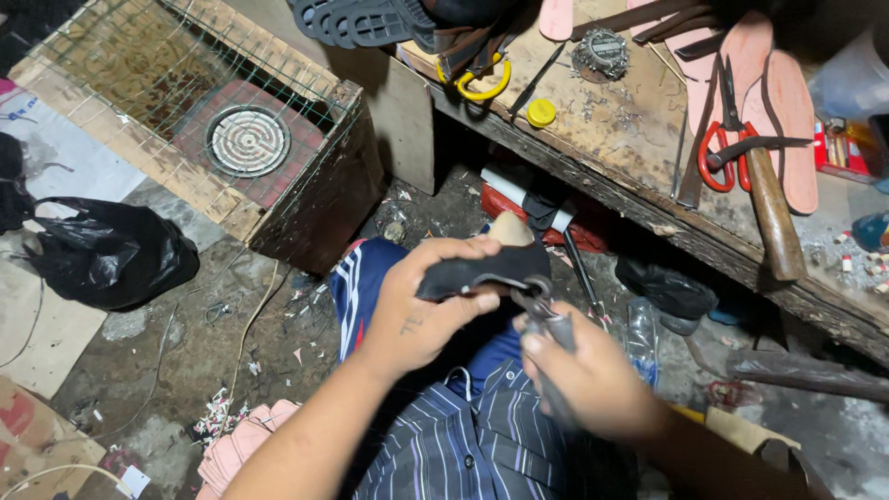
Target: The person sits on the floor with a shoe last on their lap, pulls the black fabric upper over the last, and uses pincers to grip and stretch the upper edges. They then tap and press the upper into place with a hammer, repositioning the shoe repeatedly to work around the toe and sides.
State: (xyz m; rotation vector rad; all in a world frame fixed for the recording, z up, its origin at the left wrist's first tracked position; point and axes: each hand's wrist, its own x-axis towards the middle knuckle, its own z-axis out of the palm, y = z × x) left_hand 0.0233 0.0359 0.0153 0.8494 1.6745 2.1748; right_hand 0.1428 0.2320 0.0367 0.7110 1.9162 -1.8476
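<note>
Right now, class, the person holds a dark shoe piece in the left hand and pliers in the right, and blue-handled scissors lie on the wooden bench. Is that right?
Not quite. The scissors on the wooden bench have red handles, not blue; the head view shows it. The rest stands: the left hand holds the dark shoe piece, and the right hand holds the pliers.

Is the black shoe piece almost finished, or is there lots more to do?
Hard to say exactly. Several pink soles already lie cut out on the workbench. Right now the left hand holds the black shoe piece while the right hand grips its edge with metal pliers. That piece is not yet joined to any sole.
</note>
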